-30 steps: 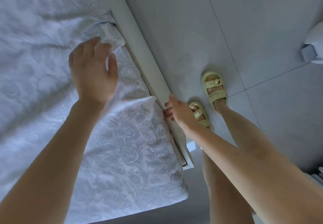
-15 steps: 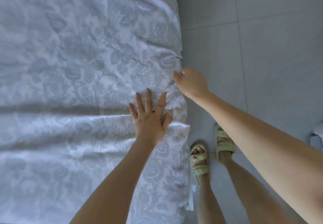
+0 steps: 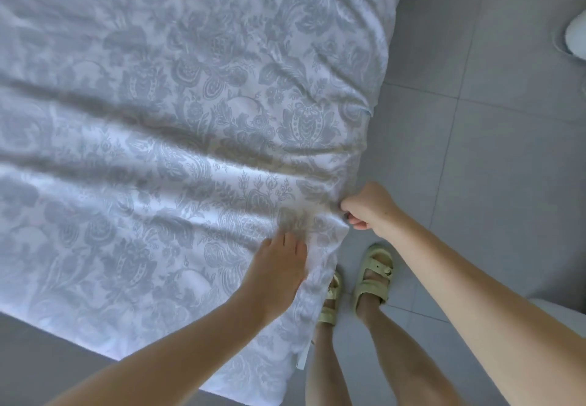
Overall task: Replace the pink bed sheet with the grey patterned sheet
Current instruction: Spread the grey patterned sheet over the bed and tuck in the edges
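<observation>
Grey patterned sheet (image 3: 190, 120) at bedside
Right hand (image 3: 369, 209) grips its edge; left hand (image 3: 279, 267) rests on it, fingers blurred, seemingly flat; tiled floor (image 3: 475, 152) alongside.

Soft, even daylight; faint fold shadows; wide-angle bending at edges; slight blur

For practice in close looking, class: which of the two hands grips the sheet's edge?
The right hand: its fingers are curled round the sheet at the bed's side. The left hand only lies on top of it.

The left hand (image 3: 279, 266) lay palm-down, fingers extended. The right hand (image 3: 369, 209) was curled, pinching the grey patterned fabric sheet (image 3: 190, 120).
</observation>
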Tool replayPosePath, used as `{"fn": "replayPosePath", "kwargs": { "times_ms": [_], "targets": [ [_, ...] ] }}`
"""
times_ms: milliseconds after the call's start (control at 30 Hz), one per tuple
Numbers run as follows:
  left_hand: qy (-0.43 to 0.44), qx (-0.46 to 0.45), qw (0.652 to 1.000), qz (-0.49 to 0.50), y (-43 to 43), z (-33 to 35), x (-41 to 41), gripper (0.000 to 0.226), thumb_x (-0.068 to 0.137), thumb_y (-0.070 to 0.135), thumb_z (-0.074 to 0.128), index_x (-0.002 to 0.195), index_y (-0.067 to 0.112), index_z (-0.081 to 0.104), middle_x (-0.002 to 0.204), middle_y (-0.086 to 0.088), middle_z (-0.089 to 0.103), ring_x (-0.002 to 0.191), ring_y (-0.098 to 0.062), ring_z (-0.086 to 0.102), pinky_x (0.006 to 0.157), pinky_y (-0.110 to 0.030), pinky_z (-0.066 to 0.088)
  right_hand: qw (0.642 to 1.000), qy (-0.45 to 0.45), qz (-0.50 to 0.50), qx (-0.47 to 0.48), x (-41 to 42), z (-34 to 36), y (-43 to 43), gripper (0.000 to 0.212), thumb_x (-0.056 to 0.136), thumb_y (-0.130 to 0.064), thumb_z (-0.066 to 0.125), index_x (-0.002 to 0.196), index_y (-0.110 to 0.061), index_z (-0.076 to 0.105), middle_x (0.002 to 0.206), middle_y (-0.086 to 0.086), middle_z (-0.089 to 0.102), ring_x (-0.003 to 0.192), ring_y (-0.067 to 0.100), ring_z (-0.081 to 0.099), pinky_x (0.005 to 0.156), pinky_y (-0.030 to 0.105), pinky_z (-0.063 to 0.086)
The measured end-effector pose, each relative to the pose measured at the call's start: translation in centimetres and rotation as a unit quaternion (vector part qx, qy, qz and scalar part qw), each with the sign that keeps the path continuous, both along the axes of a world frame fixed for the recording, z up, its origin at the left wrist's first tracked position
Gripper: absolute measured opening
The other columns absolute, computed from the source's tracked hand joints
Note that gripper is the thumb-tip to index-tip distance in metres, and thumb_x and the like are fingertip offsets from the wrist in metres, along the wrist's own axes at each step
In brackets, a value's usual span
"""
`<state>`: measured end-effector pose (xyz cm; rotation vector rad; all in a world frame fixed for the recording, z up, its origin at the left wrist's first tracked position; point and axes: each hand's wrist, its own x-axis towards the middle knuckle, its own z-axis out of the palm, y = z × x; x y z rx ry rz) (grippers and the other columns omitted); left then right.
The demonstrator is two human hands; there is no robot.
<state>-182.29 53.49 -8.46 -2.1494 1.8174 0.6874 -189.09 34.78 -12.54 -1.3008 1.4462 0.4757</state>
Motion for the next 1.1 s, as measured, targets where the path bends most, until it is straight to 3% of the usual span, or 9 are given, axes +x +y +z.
{"fn": "replayPosePath", "kwargs": {
  "times_ms": [167,333,467,633,767,833,933,1000,1100],
  "targets": [
    [-0.056,0.066,0.996,-0.035,0.9,0.0,-1.3,0.032,0.087,-0.002,0.042,0.119,0.002,0.046,0.112,-0.014,0.050,0.104,-0.026,0.048,0.090,-0.033,0.040,0.993,0.016,0.092,-0.075,-1.7,-0.7,3.2,0.008,0.077,-0.002,0.060,0.073,0.004,0.064,0.064,0.014,0.058,0.056,0.025,0.055,0.051,0.026,0.039],
    [-0.076,0.113,0.989,-0.057,0.4,-1.0,-2.2,0.029,0.085,-0.007,0.045,0.112,0.001,0.051,0.109,-0.013,0.054,0.101,-0.026,0.052,0.090,-0.034,0.043,0.974,0.031,0.166,-0.153,-2.5,-0.9,2.7,0.042,0.083,-0.011,0.059,0.050,-0.010,0.034,0.047,0.001,0.033,0.042,0.014,0.031,0.041,0.024,0.022],
    [-0.053,0.116,0.989,-0.071,0.0,-1.0,-1.8,0.023,0.090,0.002,0.048,0.113,0.003,0.051,0.111,-0.012,0.055,0.101,-0.025,0.053,0.088,-0.032,0.043,0.972,0.070,0.137,-0.177,-3.5,-1.7,3.7,0.043,0.085,-0.011,0.057,0.053,-0.015,0.028,0.054,-0.002,0.031,0.046,0.012,0.029,0.042,0.024,0.021],
    [0.011,0.122,0.991,-0.056,0.4,-0.7,-1.1,0.029,0.092,0.004,0.046,0.121,0.003,0.049,0.119,-0.013,0.054,0.109,-0.026,0.052,0.097,-0.031,0.044,0.969,0.066,0.198,-0.134,-2.3,-0.5,2.6,0.033,0.087,-0.008,0.054,0.056,-0.008,0.042,0.060,0.007,0.052,0.056,0.023,0.053,0.054,0.032,0.050],
    [0.106,0.075,0.983,0.126,2.1,0.1,0.1,0.025,0.091,0.002,0.042,0.113,0.007,0.053,0.113,-0.006,0.056,0.104,-0.022,0.052,0.083,-0.027,0.045,0.874,0.026,0.349,-0.337,-1.2,2.1,1.8,0.035,0.094,-0.013,0.042,0.060,-0.011,0.034,0.056,0.000,0.035,0.049,0.014,0.032,0.043,0.025,0.019],
    [0.107,0.013,0.965,0.241,3.7,1.0,0.6,0.019,0.098,0.014,0.039,0.107,0.009,0.055,0.106,-0.002,0.057,0.098,-0.021,0.053,0.078,-0.029,0.046,0.809,-0.054,0.433,-0.393,-0.3,3.8,3.1,0.028,0.097,-0.019,0.039,0.070,-0.010,0.040,0.063,0.001,0.042,0.054,0.018,0.039,0.045,0.026,0.023],
    [0.044,-0.051,0.886,0.458,7.6,1.5,1.2,0.018,0.098,0.016,0.039,0.097,0.007,0.055,0.090,-0.004,0.052,0.084,-0.021,0.051,0.066,-0.029,0.040,0.711,-0.135,0.591,-0.357,0.4,4.5,6.6,0.021,0.095,-0.028,0.049,0.084,-0.010,0.052,0.078,0.002,0.050,0.069,0.019,0.048,0.052,0.027,0.031],
    [-0.007,-0.048,0.797,0.602,10.4,1.4,1.2,0.018,0.098,0.016,0.041,0.092,0.003,0.052,0.090,-0.010,0.050,0.083,-0.028,0.052,0.065,-0.033,0.038,0.645,-0.163,0.650,-0.367,-0.2,4.6,8.9,0.031,0.076,-0.033,0.074,0.076,-0.006,0.060,0.070,0.006,0.054,0.057,0.021,0.051,0.043,0.025,0.028],
    [-0.074,0.018,0.628,0.775,15.0,1.6,0.3,0.033,0.095,0.021,0.049,0.115,-0.005,0.047,0.117,-0.025,0.047,0.109,-0.042,0.046,0.085,-0.049,0.041,0.605,-0.121,0.702,-0.356,-0.8,3.3,11.8,0.042,0.050,-0.033,0.089,0.064,-0.004,0.062,0.060,0.009,0.052,0.048,0.021,0.049,0.038,0.024,0.032]
  ]
}}
